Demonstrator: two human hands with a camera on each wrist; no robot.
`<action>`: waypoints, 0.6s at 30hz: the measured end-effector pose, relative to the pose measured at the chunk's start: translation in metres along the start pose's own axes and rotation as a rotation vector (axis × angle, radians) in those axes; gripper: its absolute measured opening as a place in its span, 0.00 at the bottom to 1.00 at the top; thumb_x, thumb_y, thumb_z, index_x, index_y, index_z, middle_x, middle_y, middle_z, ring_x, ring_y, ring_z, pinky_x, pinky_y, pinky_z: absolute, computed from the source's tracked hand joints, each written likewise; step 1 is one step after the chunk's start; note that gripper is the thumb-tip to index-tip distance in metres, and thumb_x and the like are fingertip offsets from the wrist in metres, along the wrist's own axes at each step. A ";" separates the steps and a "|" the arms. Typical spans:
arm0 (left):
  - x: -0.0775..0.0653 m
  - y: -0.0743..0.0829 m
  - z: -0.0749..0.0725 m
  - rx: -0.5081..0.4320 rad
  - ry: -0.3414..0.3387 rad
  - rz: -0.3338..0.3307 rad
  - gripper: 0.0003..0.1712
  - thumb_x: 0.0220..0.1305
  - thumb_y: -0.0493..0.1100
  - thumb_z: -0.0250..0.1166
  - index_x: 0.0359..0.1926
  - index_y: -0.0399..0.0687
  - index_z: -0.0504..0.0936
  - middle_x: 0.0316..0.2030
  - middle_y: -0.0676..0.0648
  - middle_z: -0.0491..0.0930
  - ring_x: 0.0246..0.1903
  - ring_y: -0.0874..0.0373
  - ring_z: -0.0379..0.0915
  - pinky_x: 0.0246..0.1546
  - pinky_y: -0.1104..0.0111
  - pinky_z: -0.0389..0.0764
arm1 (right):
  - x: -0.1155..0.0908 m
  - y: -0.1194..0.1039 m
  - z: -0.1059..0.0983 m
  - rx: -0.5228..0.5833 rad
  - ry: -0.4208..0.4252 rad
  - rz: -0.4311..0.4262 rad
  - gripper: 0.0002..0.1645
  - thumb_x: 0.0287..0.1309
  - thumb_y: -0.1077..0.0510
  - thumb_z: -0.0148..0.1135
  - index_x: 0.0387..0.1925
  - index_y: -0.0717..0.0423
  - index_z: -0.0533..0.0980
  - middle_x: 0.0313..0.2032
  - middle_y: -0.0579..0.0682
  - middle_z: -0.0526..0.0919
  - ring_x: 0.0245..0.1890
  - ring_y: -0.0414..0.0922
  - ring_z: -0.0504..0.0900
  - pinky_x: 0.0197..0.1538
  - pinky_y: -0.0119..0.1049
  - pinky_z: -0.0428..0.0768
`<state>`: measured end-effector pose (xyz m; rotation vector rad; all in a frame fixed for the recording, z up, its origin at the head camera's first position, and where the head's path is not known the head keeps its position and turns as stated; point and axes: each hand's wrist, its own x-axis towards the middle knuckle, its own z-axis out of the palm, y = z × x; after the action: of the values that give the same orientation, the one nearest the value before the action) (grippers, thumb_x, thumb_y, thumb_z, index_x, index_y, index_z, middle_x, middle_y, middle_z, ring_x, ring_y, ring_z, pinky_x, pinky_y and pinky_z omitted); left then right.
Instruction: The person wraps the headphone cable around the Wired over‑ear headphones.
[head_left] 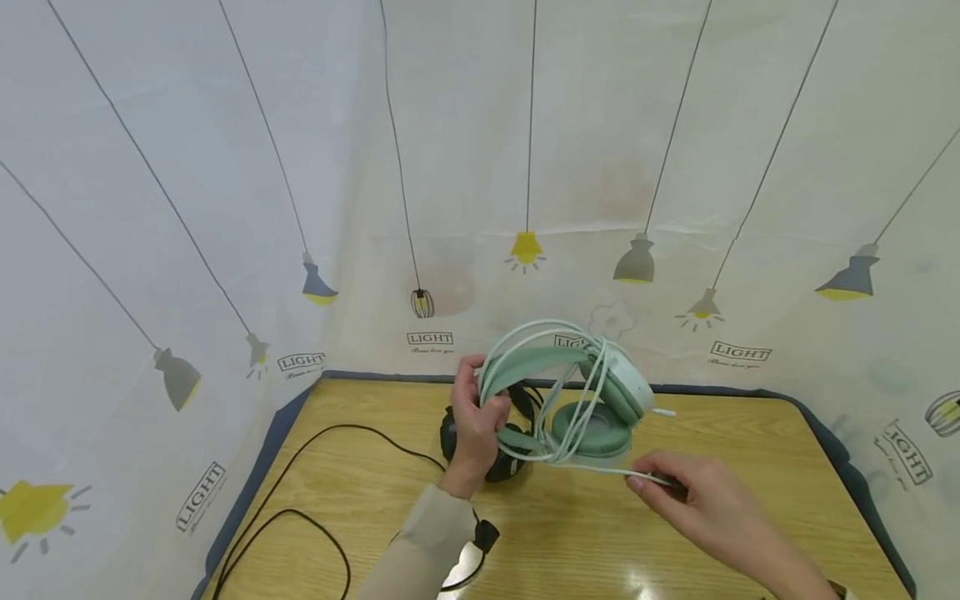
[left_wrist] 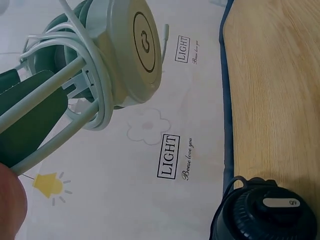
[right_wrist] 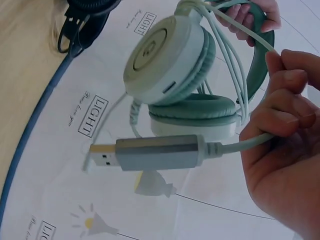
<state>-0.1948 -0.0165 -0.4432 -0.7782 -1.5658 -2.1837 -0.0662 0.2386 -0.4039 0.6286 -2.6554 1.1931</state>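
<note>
Pale green over-ear headphones (head_left: 592, 429) hang in the air above the table, their cable (head_left: 577, 433) looped several times around the headband and ear cups. My left hand (head_left: 477, 417) grips them by the headband (head_left: 525, 364). To the right, my right hand (head_left: 701, 500) holds the cable's end section between thumb and fingers, drawn out from the headphones. In the right wrist view a silver USB plug (right_wrist: 157, 153) sticks out of that hand, close to the ear cups. A thin microphone boom (head_left: 663, 412) juts from one cup.
Black headphones (head_left: 504, 467) lie on the wooden table (head_left: 585, 517) behind and below my left hand. Their black cable (head_left: 330, 429) runs over the left side, with a small black piece (head_left: 486, 536) near my left sleeve. A lamp-print cloth (head_left: 465, 167) stands behind the table.
</note>
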 end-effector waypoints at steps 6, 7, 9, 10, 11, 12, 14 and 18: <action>-0.001 0.003 -0.003 0.041 -0.094 -0.045 0.25 0.51 0.35 0.52 0.52 0.28 0.68 0.15 0.59 0.62 0.10 0.64 0.52 0.12 0.70 0.60 | 0.001 0.006 -0.010 -0.169 -0.047 -0.171 0.10 0.62 0.61 0.71 0.39 0.41 0.83 0.29 0.26 0.77 0.24 0.25 0.70 0.26 0.27 0.73; -0.001 0.003 -0.004 0.063 -0.105 -0.046 0.25 0.50 0.35 0.53 0.52 0.28 0.68 0.16 0.60 0.63 0.11 0.64 0.53 0.13 0.71 0.62 | 0.001 0.007 -0.011 -0.193 -0.055 -0.214 0.12 0.61 0.62 0.72 0.40 0.40 0.83 0.30 0.26 0.78 0.26 0.24 0.70 0.26 0.26 0.73; 0.000 0.003 -0.007 0.091 -0.131 -0.050 0.25 0.50 0.36 0.53 0.51 0.29 0.69 0.18 0.59 0.64 0.13 0.65 0.56 0.16 0.71 0.65 | 0.000 0.009 -0.013 -0.233 -0.061 -0.303 0.15 0.59 0.63 0.73 0.42 0.40 0.83 0.32 0.27 0.80 0.27 0.23 0.71 0.27 0.23 0.72; 0.000 0.003 -0.008 0.108 -0.144 -0.050 0.25 0.50 0.36 0.53 0.51 0.29 0.69 0.19 0.58 0.65 0.15 0.65 0.57 0.17 0.71 0.66 | 0.000 0.010 -0.014 -0.247 -0.067 -0.338 0.15 0.59 0.63 0.73 0.43 0.40 0.83 0.33 0.27 0.80 0.27 0.23 0.71 0.28 0.22 0.71; 0.000 0.003 -0.010 0.123 -0.157 -0.052 0.25 0.50 0.37 0.54 0.50 0.29 0.70 0.20 0.58 0.67 0.16 0.65 0.59 0.19 0.71 0.68 | 0.000 0.010 -0.015 -0.269 -0.064 -0.375 0.14 0.60 0.62 0.73 0.43 0.40 0.83 0.34 0.28 0.81 0.28 0.22 0.72 0.28 0.20 0.71; 0.000 0.003 -0.011 0.141 -0.169 -0.053 0.25 0.49 0.37 0.54 0.50 0.30 0.71 0.21 0.57 0.69 0.17 0.65 0.60 0.20 0.72 0.70 | 0.000 0.011 -0.016 -0.286 -0.061 -0.402 0.12 0.61 0.60 0.72 0.43 0.40 0.83 0.34 0.29 0.81 0.28 0.22 0.72 0.28 0.20 0.70; 0.000 0.005 -0.014 0.158 -0.199 -0.061 0.25 0.49 0.38 0.55 0.50 0.31 0.72 0.21 0.56 0.71 0.18 0.64 0.62 0.22 0.71 0.71 | 0.002 0.011 -0.019 -0.328 -0.036 -0.446 0.03 0.69 0.54 0.67 0.42 0.41 0.83 0.34 0.30 0.81 0.27 0.22 0.73 0.27 0.18 0.69; -0.001 0.008 -0.016 0.218 -0.237 -0.090 0.26 0.49 0.40 0.55 0.51 0.35 0.74 0.21 0.56 0.71 0.20 0.64 0.63 0.24 0.71 0.70 | 0.009 0.013 -0.025 -0.401 0.027 -0.502 0.22 0.79 0.41 0.47 0.39 0.43 0.84 0.33 0.32 0.80 0.26 0.24 0.73 0.27 0.19 0.69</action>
<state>-0.1936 -0.0345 -0.4415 -0.9393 -1.9508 -1.9936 -0.0800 0.2621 -0.3929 1.0934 -2.3911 0.5127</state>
